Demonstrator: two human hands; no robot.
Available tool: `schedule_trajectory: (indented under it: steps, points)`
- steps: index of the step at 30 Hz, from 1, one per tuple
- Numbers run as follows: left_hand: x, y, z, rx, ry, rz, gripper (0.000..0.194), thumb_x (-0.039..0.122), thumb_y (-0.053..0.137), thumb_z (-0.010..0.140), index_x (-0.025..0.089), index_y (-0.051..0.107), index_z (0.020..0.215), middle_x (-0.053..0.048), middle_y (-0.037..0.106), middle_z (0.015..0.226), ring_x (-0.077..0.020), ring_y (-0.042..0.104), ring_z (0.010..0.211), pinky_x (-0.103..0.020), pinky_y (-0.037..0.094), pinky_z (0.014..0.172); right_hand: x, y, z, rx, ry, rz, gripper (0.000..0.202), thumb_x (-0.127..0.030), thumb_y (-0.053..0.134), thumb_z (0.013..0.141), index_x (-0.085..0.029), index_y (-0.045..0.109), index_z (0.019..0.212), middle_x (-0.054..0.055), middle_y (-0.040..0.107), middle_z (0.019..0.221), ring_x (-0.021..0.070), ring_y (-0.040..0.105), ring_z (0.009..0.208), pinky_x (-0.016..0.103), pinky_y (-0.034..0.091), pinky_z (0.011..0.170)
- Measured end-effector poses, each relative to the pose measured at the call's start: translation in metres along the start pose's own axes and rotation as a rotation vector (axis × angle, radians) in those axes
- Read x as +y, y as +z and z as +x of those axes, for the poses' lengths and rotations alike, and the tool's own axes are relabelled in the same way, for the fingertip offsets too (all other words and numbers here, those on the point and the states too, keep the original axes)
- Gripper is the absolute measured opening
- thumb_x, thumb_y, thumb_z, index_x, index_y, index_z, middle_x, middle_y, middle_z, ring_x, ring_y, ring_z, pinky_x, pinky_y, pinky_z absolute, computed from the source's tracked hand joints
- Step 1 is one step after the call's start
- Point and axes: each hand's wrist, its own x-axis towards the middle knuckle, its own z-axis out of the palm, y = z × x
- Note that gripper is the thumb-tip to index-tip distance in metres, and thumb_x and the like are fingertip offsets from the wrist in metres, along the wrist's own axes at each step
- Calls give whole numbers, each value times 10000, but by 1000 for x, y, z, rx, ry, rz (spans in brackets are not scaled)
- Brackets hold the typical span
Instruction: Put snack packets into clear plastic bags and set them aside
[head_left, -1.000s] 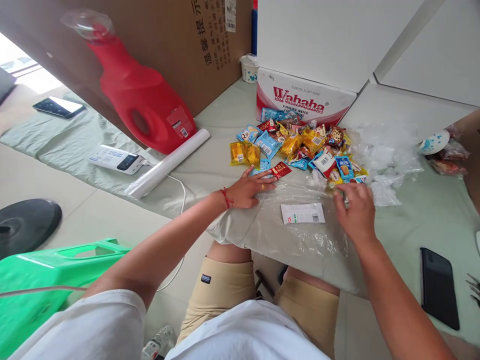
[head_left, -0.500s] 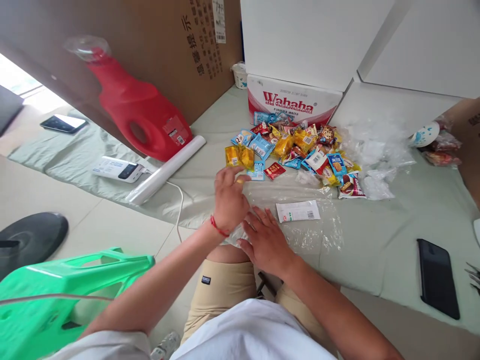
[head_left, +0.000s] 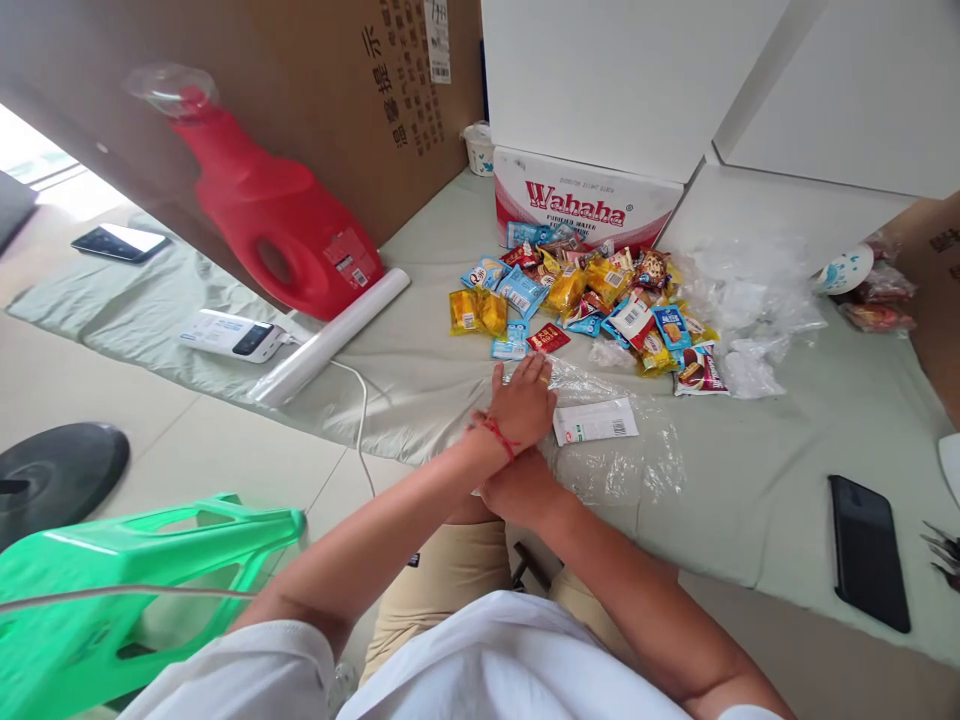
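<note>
A clear plastic film [head_left: 652, 455] lies spread on the cloth-covered table, with a white packet [head_left: 596, 421] on it. My left hand [head_left: 523, 402], with a red string at the wrist, rests over the film's left part, fingers extended toward the snacks. Beneath that wrist is my right hand [head_left: 521, 488]; its fingers are mostly hidden, so its grip cannot be made out. Just beyond my left fingertips lies a red packet [head_left: 548, 338], at the near edge of a pile of colourful wrapped snacks [head_left: 566, 290].
On the left are a plastic film roll [head_left: 330, 340], a red jug [head_left: 289, 215], a white power bank [head_left: 229, 335] with a cable, and a green stool [head_left: 150, 540]. Crumpled clear bags [head_left: 750, 290] sit right of the snacks. A black phone [head_left: 870, 553] lies at the right.
My left hand has moved right, crossing over my right hand, and now lies on the film beside the white packet. My right hand's fingers have become mostly hidden.
</note>
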Motion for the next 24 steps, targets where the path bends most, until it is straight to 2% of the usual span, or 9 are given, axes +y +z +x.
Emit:
schedule_trajectory:
  steps: [3, 5, 7, 9, 12, 14, 18, 21, 24]
  points:
    - [-13, 2, 20, 26, -35, 13, 568, 368, 295, 1044, 233, 367, 1591, -73, 325, 1687, -266, 313, 1556, -648, 154, 1264, 4, -30, -24, -92, -110, 217, 370, -354, 597, 986, -190, 686, 1305, 121, 706, 1312, 273, 633, 1236, 393, 478, 1077]
    - [-18, 8, 24, 45, 20, 35, 573, 376, 274, 1054, 232, 337, 1605, -67, 295, 1698, -244, 290, 1567, -623, 139, 1275, 32, -67, -34, -67, -97, 283, 302, -322, 543, 1016, -268, 707, 1263, 43, 757, 1187, 208, 699, 1054, 322, 533, 950]
    - [-21, 14, 22, 73, 67, 67, 573, 386, 254, 1062, 230, 332, 1608, -68, 265, 1708, -235, 267, 1577, -601, 135, 1280, 80, -111, -36, 144, 133, 126, 346, -262, 461, 1034, -243, 694, 1289, 66, 758, 1149, 219, 700, 1006, 341, 543, 906]
    - [-22, 18, 20, 96, 84, 92, 573, 403, 241, 1066, 239, 336, 1607, -68, 257, 1711, -239, 261, 1579, -595, 146, 1279, 141, -152, -29, 236, 243, -183, 400, -178, 477, 979, -187, 685, 1320, 135, 726, 1219, 295, 648, 1142, 434, 513, 982]
    - [-22, 20, 19, 119, 93, 113, 576, 415, 245, 1066, 244, 331, 1610, -73, 265, 1709, -242, 273, 1574, -595, 162, 1274, 221, -186, -7, 86, 183, -501, 596, -79, 543, 869, -158, 581, 1459, 165, 527, 1531, 364, 439, 1421, 545, 400, 1124]
    - [-22, 20, 19, 127, 96, 115, 578, 416, 239, 1068, 241, 331, 1611, -73, 273, 1706, -238, 285, 1569, -594, 175, 1272, 252, -191, 8, -62, 102, -597, 624, -57, 536, 868, -183, 556, 1479, 138, 489, 1573, 355, 372, 1475, 599, 310, 1176]
    - [-23, 23, 21, 162, 67, 102, 561, 421, 236, 1069, 281, 377, 1593, -43, 285, 1705, -249, 249, 1582, -609, 164, 1273, 274, -194, 26, -157, -36, -607, 552, -113, 625, 873, -163, 599, 1423, 153, 614, 1424, 352, 416, 1425, 598, 210, 1203]
    - [-23, 25, 22, 187, 14, 90, 546, 437, 281, 1059, 320, 411, 1576, -28, 245, 1720, -293, 170, 1604, -645, 143, 1265, 273, -211, 21, 9, 0, -550, 597, -253, 741, 834, -88, 610, 1393, 234, 594, 1377, 401, 426, 1375, 565, 263, 1165]
    - [-22, 25, 22, 181, -13, 72, 549, 451, 300, 1053, 341, 392, 1583, -28, 227, 1726, -304, 172, 1603, -657, 143, 1261, 251, -230, 3, 213, 63, -405, 659, -313, 740, 834, -99, 570, 1434, 248, 577, 1351, 397, 466, 1310, 526, 366, 1109]
